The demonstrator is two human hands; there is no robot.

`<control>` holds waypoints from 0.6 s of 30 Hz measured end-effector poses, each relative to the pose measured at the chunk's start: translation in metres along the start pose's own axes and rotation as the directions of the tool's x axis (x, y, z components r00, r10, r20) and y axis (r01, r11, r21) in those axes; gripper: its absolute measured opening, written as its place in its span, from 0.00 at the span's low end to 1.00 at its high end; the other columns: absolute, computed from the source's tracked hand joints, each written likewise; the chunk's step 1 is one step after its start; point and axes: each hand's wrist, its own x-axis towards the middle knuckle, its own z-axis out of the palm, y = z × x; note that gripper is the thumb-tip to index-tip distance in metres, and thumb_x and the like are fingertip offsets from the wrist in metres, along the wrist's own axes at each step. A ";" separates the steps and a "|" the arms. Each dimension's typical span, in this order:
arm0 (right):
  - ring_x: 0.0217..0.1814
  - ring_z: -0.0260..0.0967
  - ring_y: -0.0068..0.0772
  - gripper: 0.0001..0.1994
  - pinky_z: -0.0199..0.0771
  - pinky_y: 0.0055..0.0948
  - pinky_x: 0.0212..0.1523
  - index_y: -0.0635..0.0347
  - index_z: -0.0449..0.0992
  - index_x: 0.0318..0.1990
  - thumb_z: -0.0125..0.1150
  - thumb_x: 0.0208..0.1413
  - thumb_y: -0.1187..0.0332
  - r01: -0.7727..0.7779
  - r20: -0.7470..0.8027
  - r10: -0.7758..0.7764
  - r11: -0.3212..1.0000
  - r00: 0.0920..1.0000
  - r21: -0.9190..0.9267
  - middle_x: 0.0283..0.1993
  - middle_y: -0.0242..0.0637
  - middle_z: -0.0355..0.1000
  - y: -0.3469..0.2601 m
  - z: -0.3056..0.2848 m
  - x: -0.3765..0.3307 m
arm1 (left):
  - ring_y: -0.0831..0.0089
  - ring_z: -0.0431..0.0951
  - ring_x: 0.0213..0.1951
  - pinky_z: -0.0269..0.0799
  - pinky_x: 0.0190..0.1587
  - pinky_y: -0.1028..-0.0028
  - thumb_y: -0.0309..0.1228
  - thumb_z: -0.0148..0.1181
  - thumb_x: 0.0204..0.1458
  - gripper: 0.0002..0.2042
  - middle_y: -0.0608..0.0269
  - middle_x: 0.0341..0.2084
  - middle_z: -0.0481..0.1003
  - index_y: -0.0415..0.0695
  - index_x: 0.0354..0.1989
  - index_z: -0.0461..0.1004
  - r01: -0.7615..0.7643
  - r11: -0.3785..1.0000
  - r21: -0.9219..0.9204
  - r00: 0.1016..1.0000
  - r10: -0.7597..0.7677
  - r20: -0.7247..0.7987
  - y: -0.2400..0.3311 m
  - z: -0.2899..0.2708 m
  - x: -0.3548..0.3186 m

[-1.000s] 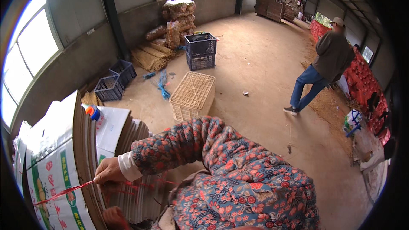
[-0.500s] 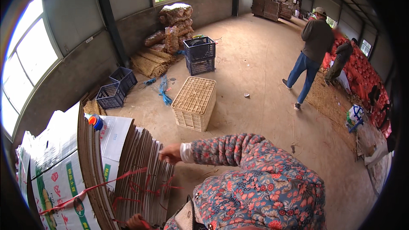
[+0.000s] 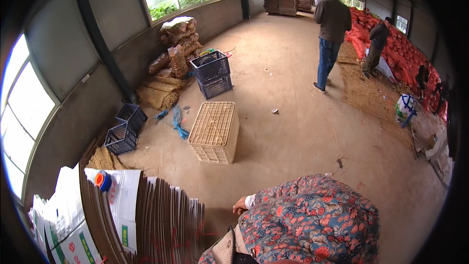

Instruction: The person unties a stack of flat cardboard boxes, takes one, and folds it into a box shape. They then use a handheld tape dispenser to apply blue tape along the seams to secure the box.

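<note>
Cardboard sheets (image 3: 171,215), brown-edged with white, green-and-red printed faces, stand packed at the near left corner of the floor (image 3: 293,132), their lower part cut off. Just right, apart, is the right hand (image 3: 239,206), fingers curled; its palm is hidden, so I cannot tell its grip. The left hand is out of view.

Cartons (image 3: 168,217) stand left of the hand (image 3: 240,206), a crate (image 3: 213,131) beyond.

White glare at the left window (image 3: 28,93) (nearly featureless), soft shadows, strong fisheye curvature toward a black rim.
</note>
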 end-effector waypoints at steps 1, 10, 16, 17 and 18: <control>0.23 0.70 0.27 0.16 0.70 0.29 0.26 0.59 0.78 0.40 0.51 0.57 0.57 0.007 -0.036 -0.006 1.000 0.999 0.013 0.25 0.37 0.75 -0.004 -0.014 -0.003 | 0.67 0.60 0.14 0.53 0.15 0.67 0.41 0.51 0.51 0.12 0.68 0.12 0.59 0.52 0.20 0.60 0.038 0.996 -0.078 0.999 -0.035 0.036 0.011 0.008 0.013; 0.27 0.72 0.23 0.13 0.72 0.26 0.29 0.57 0.80 0.34 0.54 0.53 0.59 0.240 -0.119 -0.237 0.971 0.964 0.005 0.27 0.35 0.77 -0.026 -0.088 -0.039 | 0.72 0.57 0.13 0.51 0.13 0.71 0.49 0.49 0.53 0.18 0.71 0.11 0.56 0.54 0.19 0.56 0.589 0.399 -0.703 0.807 -0.234 0.543 0.125 0.136 0.144; 0.27 0.73 0.25 0.16 0.73 0.26 0.30 0.58 0.74 0.46 0.54 0.52 0.62 0.089 -0.389 -0.178 0.968 0.904 -0.235 0.31 0.35 0.77 -0.005 -0.144 -0.113 | 0.76 0.55 0.13 0.50 0.12 0.73 0.54 0.48 0.55 0.21 0.73 0.11 0.54 0.55 0.18 0.53 0.789 0.008 -0.614 0.612 -0.082 0.786 0.238 0.231 0.216; 0.29 0.73 0.26 0.16 0.72 0.26 0.31 0.58 0.74 0.46 0.55 0.52 0.61 0.078 -0.439 -0.171 0.972 0.882 -0.223 0.32 0.36 0.77 -0.003 -0.149 -0.127 | 0.76 0.55 0.13 0.50 0.12 0.73 0.54 0.48 0.55 0.22 0.74 0.11 0.54 0.55 0.18 0.53 0.796 -0.060 -0.603 0.598 -0.077 0.798 0.276 0.244 0.232; 0.30 0.73 0.27 0.17 0.72 0.27 0.32 0.58 0.74 0.47 0.55 0.52 0.61 0.072 -0.471 -0.192 0.963 0.861 -0.261 0.33 0.36 0.77 -0.004 -0.152 -0.138 | 0.77 0.53 0.12 0.46 0.11 0.73 0.54 0.48 0.55 0.22 0.74 0.09 0.53 0.55 0.17 0.53 0.825 -0.113 -0.554 0.543 -0.116 0.832 0.321 0.255 0.247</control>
